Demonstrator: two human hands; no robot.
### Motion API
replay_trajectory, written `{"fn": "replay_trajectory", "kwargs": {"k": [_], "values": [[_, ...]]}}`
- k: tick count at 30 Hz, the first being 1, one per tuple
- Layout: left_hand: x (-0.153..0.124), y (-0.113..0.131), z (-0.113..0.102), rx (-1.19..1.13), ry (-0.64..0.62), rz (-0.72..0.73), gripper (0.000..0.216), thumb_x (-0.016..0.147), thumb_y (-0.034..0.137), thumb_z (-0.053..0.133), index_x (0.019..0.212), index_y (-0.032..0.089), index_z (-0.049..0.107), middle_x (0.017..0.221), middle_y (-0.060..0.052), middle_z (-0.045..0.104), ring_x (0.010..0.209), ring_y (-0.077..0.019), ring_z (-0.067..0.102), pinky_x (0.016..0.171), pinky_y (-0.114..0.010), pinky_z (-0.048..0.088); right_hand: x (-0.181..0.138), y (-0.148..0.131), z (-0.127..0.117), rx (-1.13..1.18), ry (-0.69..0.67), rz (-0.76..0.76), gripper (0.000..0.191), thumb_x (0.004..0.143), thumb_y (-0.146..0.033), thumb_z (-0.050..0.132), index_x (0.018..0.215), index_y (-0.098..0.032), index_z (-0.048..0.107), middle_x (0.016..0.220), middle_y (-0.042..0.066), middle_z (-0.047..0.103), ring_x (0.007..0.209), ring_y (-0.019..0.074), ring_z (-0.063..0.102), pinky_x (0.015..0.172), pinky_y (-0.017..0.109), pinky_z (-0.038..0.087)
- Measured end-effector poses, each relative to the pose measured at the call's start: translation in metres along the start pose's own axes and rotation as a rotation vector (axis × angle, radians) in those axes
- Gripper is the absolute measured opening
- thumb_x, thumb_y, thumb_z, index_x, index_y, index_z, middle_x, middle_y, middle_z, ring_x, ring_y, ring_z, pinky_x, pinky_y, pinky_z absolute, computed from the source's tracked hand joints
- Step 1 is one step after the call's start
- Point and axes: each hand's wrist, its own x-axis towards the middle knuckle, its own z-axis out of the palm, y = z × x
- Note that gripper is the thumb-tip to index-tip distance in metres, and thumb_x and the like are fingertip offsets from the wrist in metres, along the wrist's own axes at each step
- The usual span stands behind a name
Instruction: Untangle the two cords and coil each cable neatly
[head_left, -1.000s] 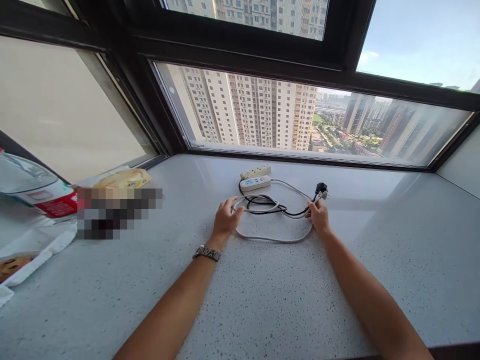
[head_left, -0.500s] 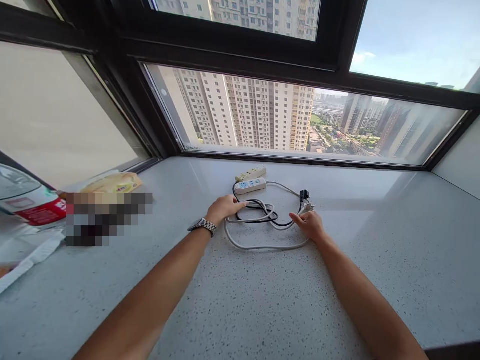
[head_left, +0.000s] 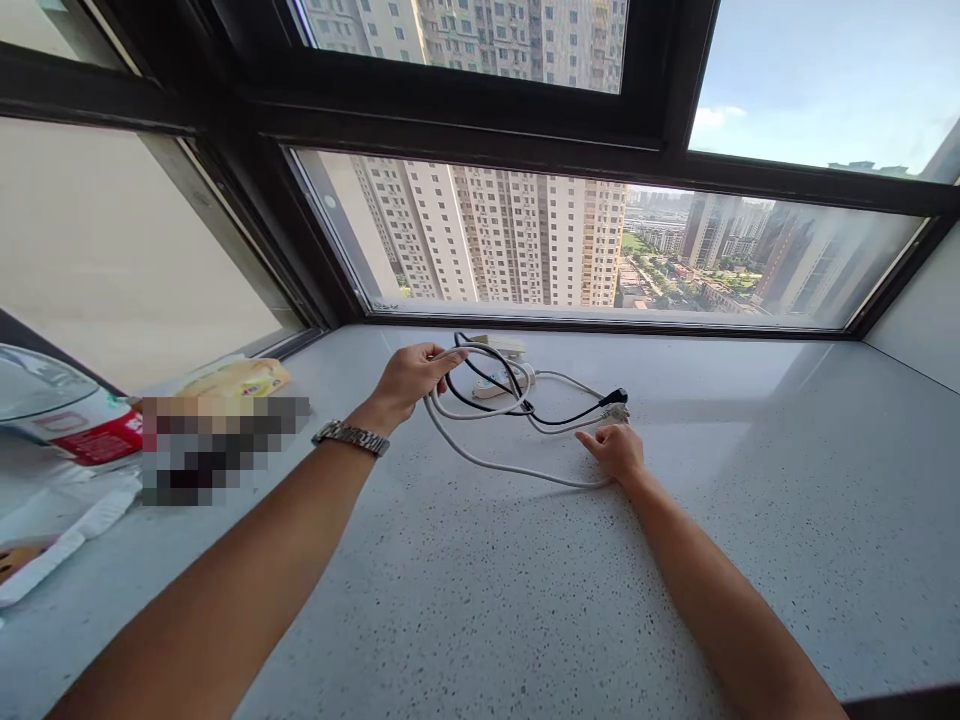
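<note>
My left hand (head_left: 416,380) is raised above the counter, its fingers closed on loops of the grey power-strip cable (head_left: 517,468). A black cable (head_left: 450,385) is tangled through these loops beside my fingers. Lower down on the right, my right hand (head_left: 616,452) rests on the counter, fingers curled around the grey cable close to its plug, thumb sticking out to the left; the fingertips are hidden. Just beyond it lie a black plug (head_left: 613,398) and a grey plug (head_left: 616,412). Behind the loops sit a white power strip (head_left: 489,386) and a cream power strip (head_left: 506,345), both partly covered.
The speckled white counter (head_left: 465,590) runs up to a dark-framed window (head_left: 480,115). At the left are a large bottle with a red label (head_left: 101,440), a yellowish packet (head_left: 236,380), a white tray (head_left: 82,525) and a blurred-out patch. A wall stands at the right.
My left hand has lifted the cable loops and moved left and upward, drawing them partly over the power strips. The black plug has tipped to the right. My right hand has stayed nearly in place.
</note>
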Motion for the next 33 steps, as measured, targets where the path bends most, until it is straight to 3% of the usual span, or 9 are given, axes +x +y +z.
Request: {"fn": "replay_trajectory", "kwargs": {"k": [3,7,11,14,18,21,25,29,33], "values": [[-0.010,0.022,0.001,-0.057,0.001,0.092,0.038,0.062,0.052,0.070,0.063,0.020,0.050,0.040,0.004,0.045,0.037,-0.0118,0.044,0.038,-0.022,0.032,-0.001,-0.008,-0.004,0.209,0.069,0.035,0.052,0.080,-0.061,0.049,0.049,-0.021,0.050,0.050,0.000,0.048,0.047,0.0128,0.040,0.047,0.025,0.026],[-0.026,0.041,0.006,-0.005,-0.165,0.089,0.041,0.062,0.053,0.073,0.062,0.019,0.049,0.040,0.003,0.046,0.038,-0.0119,0.046,0.039,-0.022,0.035,0.015,-0.040,-0.014,0.535,0.118,-0.012,0.045,0.082,-0.061,0.048,0.087,-0.020,0.065,0.081,0.006,0.066,0.069,0.0174,0.057,0.059,0.025,0.041],[-0.038,0.040,0.014,-0.202,-0.232,-0.046,0.042,0.064,0.052,0.071,0.063,0.018,0.047,0.046,0.004,0.044,0.036,-0.0086,0.041,0.036,-0.021,0.036,0.047,-0.080,-0.011,0.634,-0.095,-0.083,0.054,0.075,-0.054,0.064,0.116,-0.020,0.059,0.115,0.011,0.062,0.097,0.0219,0.059,0.077,0.030,0.046],[-0.043,0.025,0.010,-0.385,-0.259,-0.225,0.036,0.070,0.048,0.066,0.066,0.017,0.049,0.050,0.003,0.047,0.033,-0.0067,0.037,0.033,-0.021,0.034,0.061,-0.095,0.000,0.562,-0.302,-0.099,0.057,0.064,-0.047,0.076,0.110,-0.019,0.062,0.110,0.010,0.063,0.090,0.0217,0.061,0.074,0.030,0.047],[-0.050,-0.006,-0.002,-0.486,-0.325,-0.407,0.020,0.069,0.032,0.065,0.074,0.015,0.056,0.064,-0.001,0.057,0.044,-0.0099,0.051,0.038,-0.020,0.043,0.060,-0.092,0.016,0.623,-0.315,-0.002,0.049,0.068,-0.046,0.072,0.106,-0.017,0.063,0.095,0.007,0.065,0.079,0.0180,0.061,0.066,0.027,0.048],[-0.062,-0.028,0.005,-0.595,-0.183,-0.420,0.023,0.069,0.024,0.064,0.091,0.018,0.060,0.081,-0.002,0.062,0.063,-0.0122,0.061,0.050,-0.021,0.052,0.051,-0.082,0.025,0.767,-0.290,0.058,0.042,0.076,-0.048,0.063,0.107,-0.018,0.061,0.094,0.006,0.066,0.084,0.0172,0.062,0.069,0.026,0.048],[-0.080,-0.045,0.040,-0.709,-0.056,-0.418,0.025,0.082,0.038,0.053,0.093,0.017,0.061,0.080,-0.004,0.062,0.062,-0.0112,0.059,0.052,-0.022,0.054,0.038,-0.071,0.039,0.771,-0.320,0.068,0.040,0.072,-0.046,0.067,0.099,-0.018,0.065,0.085,0.004,0.068,0.081,0.0175,0.063,0.070,0.026,0.048],[-0.087,-0.048,0.059,-0.462,-0.118,-0.360,0.030,0.081,0.042,0.051,0.083,0.015,0.062,0.073,-0.006,0.063,0.063,-0.0150,0.061,0.052,-0.024,0.052,0.028,-0.058,0.038,0.746,-0.352,0.060,0.043,0.063,-0.052,0.072,0.084,-0.015,0.068,0.066,0.001,0.065,0.064,0.0160,0.060,0.062,0.026,0.046],[-0.087,-0.046,0.037,-0.051,0.032,-0.251,0.034,0.072,0.050,0.060,0.066,0.017,0.054,0.061,-0.003,0.056,0.061,-0.0186,0.057,0.048,-0.025,0.043,0.022,-0.041,0.020,0.818,-0.290,0.067,0.058,0.076,-0.068,0.050,0.084,-0.014,0.069,0.070,0.006,0.068,0.072,0.0184,0.064,0.069,0.028,0.047]]}}
